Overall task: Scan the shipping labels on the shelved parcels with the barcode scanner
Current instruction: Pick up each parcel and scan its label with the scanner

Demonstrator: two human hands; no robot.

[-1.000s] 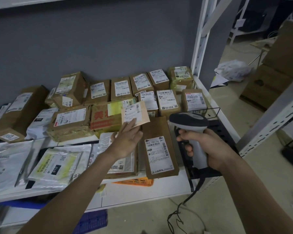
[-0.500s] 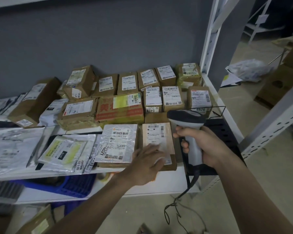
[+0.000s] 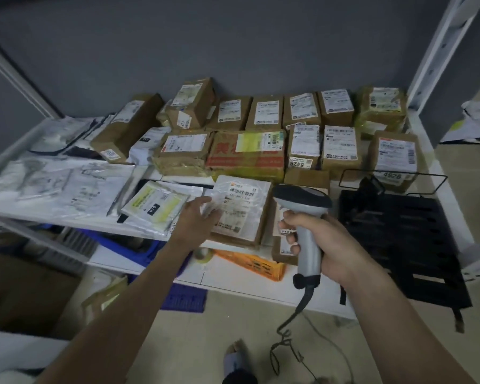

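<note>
My right hand grips the handle of the grey barcode scanner, whose dark head points toward the shelf and whose cable hangs to the floor. My left hand rests with straight fingers on the left part of a flat plastic-wrapped parcel bearing a white label at the shelf's front. A brown parcel lies right of it, mostly hidden behind the scanner. Several labelled cardboard parcels fill the back rows, beside a red-printed box.
White poly mailers cover the shelf's left half. A black slotted tray with a wire stand lies at the right. Below the shelf are a blue crate and an orange box. A white upright stands at the right.
My left hand set down the small parcel it held up, touched the brown parcel, then moved left onto the plastic-wrapped parcel. My right hand still holds the scanner.
</note>
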